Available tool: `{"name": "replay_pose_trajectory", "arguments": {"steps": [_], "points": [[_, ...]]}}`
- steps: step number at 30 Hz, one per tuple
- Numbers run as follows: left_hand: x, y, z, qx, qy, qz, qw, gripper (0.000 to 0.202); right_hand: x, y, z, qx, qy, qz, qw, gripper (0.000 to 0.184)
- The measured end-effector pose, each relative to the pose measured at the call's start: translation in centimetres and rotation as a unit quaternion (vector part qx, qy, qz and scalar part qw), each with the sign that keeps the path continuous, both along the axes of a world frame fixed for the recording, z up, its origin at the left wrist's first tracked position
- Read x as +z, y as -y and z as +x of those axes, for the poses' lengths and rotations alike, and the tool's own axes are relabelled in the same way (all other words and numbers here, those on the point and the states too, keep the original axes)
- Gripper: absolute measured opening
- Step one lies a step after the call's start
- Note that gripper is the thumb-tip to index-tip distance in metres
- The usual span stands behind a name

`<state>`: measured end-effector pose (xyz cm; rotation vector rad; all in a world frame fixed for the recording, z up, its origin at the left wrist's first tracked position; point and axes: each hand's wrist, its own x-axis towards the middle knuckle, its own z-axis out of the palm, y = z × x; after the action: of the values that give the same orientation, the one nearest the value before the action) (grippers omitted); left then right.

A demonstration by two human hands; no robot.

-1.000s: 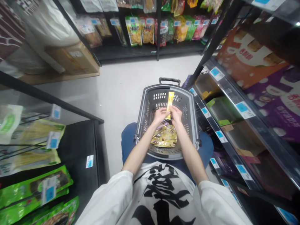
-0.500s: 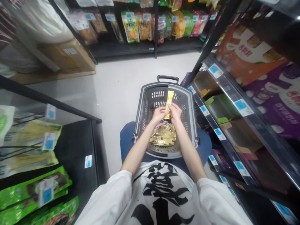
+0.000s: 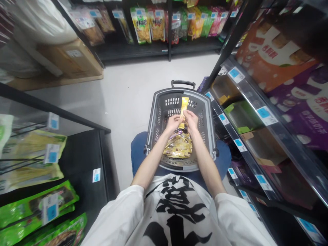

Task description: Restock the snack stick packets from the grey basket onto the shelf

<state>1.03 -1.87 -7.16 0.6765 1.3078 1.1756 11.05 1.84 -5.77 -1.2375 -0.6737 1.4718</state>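
Both hands are over a grey shopping basket (image 3: 153,112) that stands between my knees. A slim yellow snack packet (image 3: 184,102) is held lengthwise between them, its top pointing away from me. My right hand (image 3: 191,121) pinches the packet's right side near the middle. On the other side, my left hand (image 3: 174,123) has its fingertips closed on the packet's left edge, a bit lower. Beneath my wrists, several shiny gold-yellow packets (image 3: 178,147) lie in the basket, with something purple among them. My forearms cover part of that pile.
On the right, a shelf rack (image 3: 246,99) with blue price tags runs close beside the basket. Hanging snack bags (image 3: 140,27) line the far shelf. A cardboard box (image 3: 74,59) sits at the back left; green bags (image 3: 30,205) hang at the near left.
The view has shifted very slightly. Both hands keep hold of the yellow snack packet in nearly the same place, with the packet leaning a touch to the left.
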Motion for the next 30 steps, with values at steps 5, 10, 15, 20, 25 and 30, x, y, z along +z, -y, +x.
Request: {"name": "replay_pose_trajectory", "arguments": {"steps": [5, 10, 15, 20, 25, 30], "points": [[-0.3, 0.0, 0.1, -0.008, 0.001, 0.006, 1.000, 0.023, 0.0, -0.1, 0.3, -0.007, -0.005, 0.000, 1.000, 0.026], [-0.2, 0.0, 0.1, -0.005, 0.001, -0.002, 1.000, 0.023, -0.3, -0.2, 0.3, -0.007, -0.009, -0.008, 1.000, 0.023], [0.4, 0.0, 0.4, 0.016, 0.012, -0.005, 1.000, 0.023, -0.2, -0.6, 0.5, -0.001, -0.014, -0.014, 1.000, 0.023], [1.6, 0.1, 0.5, 0.116, 0.042, 0.002, 0.992, 0.023, 0.7, -1.1, 1.7, 0.006, -0.017, -0.008, 1.000, 0.012], [2.0, -0.1, 0.0, 0.223, 0.125, 0.022, 0.967, 0.035, 2.2, -1.4, 3.2, 0.021, -0.028, -0.003, 0.999, 0.014], [1.8, -0.5, -0.9, 0.312, 0.186, 0.038, 0.931, 0.028, 3.9, -1.0, 5.3, 0.095, -0.011, 0.017, 0.995, 0.022]]}}
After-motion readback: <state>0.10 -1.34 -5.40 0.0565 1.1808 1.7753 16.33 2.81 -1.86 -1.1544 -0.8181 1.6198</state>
